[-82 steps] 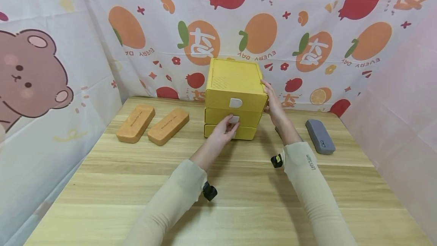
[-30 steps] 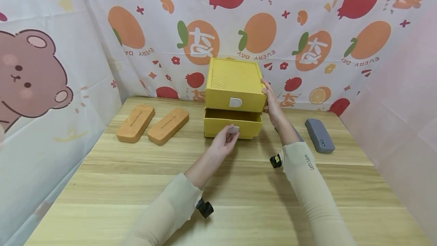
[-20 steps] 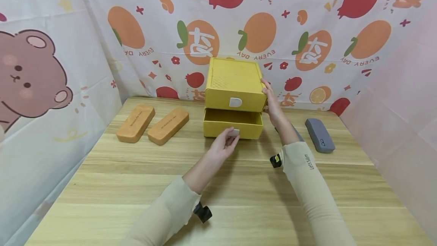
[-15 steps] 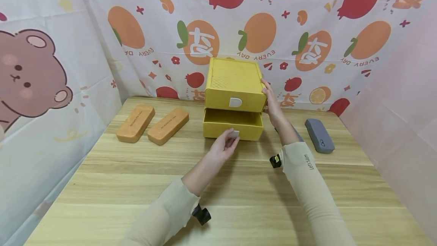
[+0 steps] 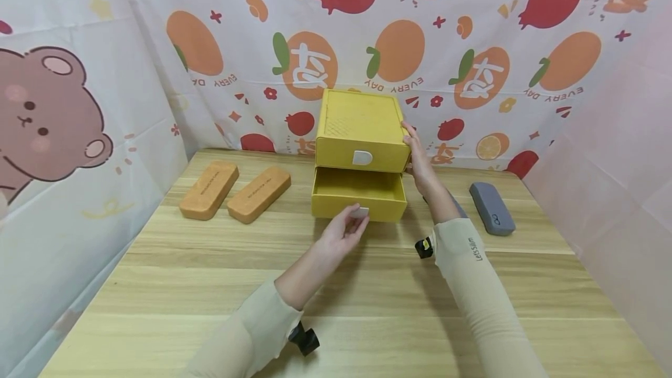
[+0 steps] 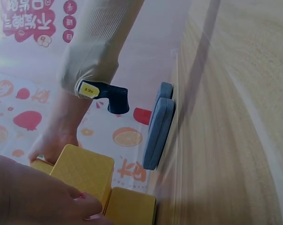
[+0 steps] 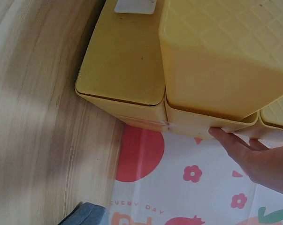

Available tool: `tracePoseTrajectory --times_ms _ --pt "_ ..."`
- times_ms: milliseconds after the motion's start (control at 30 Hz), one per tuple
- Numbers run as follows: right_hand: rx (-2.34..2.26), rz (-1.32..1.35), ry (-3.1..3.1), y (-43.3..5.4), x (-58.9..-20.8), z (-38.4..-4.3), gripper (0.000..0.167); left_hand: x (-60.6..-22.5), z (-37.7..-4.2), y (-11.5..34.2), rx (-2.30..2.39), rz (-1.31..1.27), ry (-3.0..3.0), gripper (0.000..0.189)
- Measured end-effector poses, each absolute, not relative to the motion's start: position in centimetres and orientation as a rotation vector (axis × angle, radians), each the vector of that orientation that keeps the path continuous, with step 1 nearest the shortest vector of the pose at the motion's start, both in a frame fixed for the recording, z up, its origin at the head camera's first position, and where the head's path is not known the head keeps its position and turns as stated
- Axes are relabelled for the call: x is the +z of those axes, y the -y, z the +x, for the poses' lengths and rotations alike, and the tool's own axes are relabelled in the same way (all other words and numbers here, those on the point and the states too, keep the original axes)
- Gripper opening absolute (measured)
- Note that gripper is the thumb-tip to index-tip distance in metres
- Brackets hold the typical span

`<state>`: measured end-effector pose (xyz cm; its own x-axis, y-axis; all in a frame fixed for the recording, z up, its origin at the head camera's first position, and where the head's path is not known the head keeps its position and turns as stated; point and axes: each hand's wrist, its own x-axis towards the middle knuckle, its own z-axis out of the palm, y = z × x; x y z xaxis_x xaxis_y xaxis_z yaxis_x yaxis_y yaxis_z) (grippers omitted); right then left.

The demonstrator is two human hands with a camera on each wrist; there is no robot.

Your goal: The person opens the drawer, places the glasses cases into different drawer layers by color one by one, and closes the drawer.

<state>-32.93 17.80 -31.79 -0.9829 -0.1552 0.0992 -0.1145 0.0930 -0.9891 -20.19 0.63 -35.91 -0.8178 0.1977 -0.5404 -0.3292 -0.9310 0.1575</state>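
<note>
Fingers of our left hand (image 5: 340, 234) pinch the white tab (image 5: 360, 213) below centre; its drawer (image 5: 328, 206) juts further than before; our right hand (image 5: 421, 162), fingers extended, touches the cabinet (image 5: 362, 115).

Head view — forward, downward (others closer)

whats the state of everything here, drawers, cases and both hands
Top drawer: closed
Middle drawer: pulled partly open
Bottom drawer: closed
Left orange case: closed, lying flat
Right orange case: closed, lying flat
Outer gray case: closed, lying flat
Inner gray case: closed, lying flat
Left hand: pinching the middle drawer's white tab
Right hand: touching the yellow cabinet's side
</note>
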Motion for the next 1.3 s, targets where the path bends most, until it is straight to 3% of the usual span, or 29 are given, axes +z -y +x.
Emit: tracePoseTrajectory --times_ms 467,900,1300 --pt "-2.055 -0.287 -2.303 -17.8 -31.9 -32.7 0.053 -36.3 -19.2 -0.5 2.721 -0.798 -0.318 0.051" --pt "-2.049 -0.290 -2.317 -17.9 -31.8 -32.8 0.054 -36.9 -18.9 0.0 2.677 -0.597 -0.704 0.050" --pt "-2.040 -0.291 -2.319 -17.9 -31.9 -32.8 0.053 -37.0 -18.7 0.1 2.658 -0.587 -0.738 0.048"
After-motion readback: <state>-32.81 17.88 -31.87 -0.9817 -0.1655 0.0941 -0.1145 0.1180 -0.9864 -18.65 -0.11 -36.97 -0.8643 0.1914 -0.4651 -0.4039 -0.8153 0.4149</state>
